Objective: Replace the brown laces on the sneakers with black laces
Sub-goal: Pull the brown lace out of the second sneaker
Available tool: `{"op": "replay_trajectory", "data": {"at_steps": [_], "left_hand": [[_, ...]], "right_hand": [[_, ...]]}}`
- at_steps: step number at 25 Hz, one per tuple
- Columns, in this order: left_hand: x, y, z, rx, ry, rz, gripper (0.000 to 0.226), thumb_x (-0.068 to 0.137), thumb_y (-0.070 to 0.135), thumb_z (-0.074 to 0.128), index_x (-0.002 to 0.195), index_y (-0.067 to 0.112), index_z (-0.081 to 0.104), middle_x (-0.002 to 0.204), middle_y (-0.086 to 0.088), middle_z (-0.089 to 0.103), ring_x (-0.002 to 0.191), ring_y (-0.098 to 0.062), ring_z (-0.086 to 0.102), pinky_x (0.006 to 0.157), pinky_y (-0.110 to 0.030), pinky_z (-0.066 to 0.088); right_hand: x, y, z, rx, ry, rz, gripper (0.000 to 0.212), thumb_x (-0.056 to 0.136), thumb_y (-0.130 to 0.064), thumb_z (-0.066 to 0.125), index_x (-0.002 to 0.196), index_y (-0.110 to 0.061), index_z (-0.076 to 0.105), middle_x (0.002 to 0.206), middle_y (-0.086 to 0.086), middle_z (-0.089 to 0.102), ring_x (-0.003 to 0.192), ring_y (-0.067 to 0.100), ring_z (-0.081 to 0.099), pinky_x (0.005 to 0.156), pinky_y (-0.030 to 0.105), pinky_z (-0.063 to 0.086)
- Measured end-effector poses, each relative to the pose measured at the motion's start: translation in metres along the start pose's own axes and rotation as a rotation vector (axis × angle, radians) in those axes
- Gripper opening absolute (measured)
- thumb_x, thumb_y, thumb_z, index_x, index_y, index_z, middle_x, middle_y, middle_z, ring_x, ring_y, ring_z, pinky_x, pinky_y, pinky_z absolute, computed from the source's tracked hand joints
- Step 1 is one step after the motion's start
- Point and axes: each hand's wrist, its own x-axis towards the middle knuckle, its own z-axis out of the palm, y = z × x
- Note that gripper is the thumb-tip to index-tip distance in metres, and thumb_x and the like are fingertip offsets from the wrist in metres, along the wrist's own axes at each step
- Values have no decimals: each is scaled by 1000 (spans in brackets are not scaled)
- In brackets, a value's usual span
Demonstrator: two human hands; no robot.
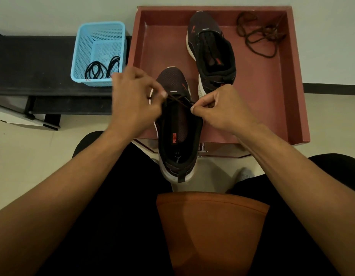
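A dark sneaker (177, 134) lies over the near edge of the red tray (292, 80), toe pointing away. A brown lace (177, 100) crosses its lowest eyelets near the toe. My left hand (134, 100) pinches the lace's left end and my right hand (220, 108) pinches its right end. The second dark sneaker (211, 54) lies farther back in the tray with no lace. A loose brown lace (258, 34) sits piled in the tray's far right corner. Black laces (103, 68) lie in the blue basket (99, 38).
The blue mesh basket stands on a black bench (33, 64) left of the tray. A pale wall (53, 12) rises behind. My legs in dark trousers and an orange garment (212, 232) fill the foreground.
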Motion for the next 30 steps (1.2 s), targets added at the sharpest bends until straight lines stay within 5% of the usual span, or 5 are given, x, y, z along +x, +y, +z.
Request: {"op": "replay_trajectory", "data": {"at_steps": [4,9,14,22,30], "left_hand": [[4,-13,-5,-20,25,-194,9,91,37,63,94,30,66,114,-6,64,122,-28,51,88,1,16],[-16,23,8,112,-138,277,23,87,43,66,107,34,73,104,9,62,111,-24,49,88,-41,44],[-8,26,14,167,-151,267,20,86,44,77,102,33,79,97,8,64,104,-24,51,80,-47,50],[3,5,-5,-184,-33,-214,12,88,26,72,80,29,63,82,8,69,82,-10,66,76,-33,52],[-11,30,9,173,-164,289,27,84,48,63,105,36,76,108,11,61,109,-20,51,85,-39,40]], "right_hand": [[0,1,-4,-23,-2,-12,13,92,-21,76,81,-23,82,51,-33,59,57,-14,58,68,20,47],[2,2,-3,-27,4,-24,14,88,-21,76,77,-26,83,60,-28,68,68,-5,66,75,32,59],[3,1,-1,-28,-5,-33,16,88,-21,77,75,-30,81,60,-27,68,69,-3,68,80,36,63],[0,3,-7,-22,-35,1,12,92,-20,76,82,-22,82,44,-32,53,49,-18,52,63,18,39],[3,4,-5,-14,-22,-10,13,89,-19,77,78,-23,84,53,-27,64,56,-13,59,67,22,47]]}}
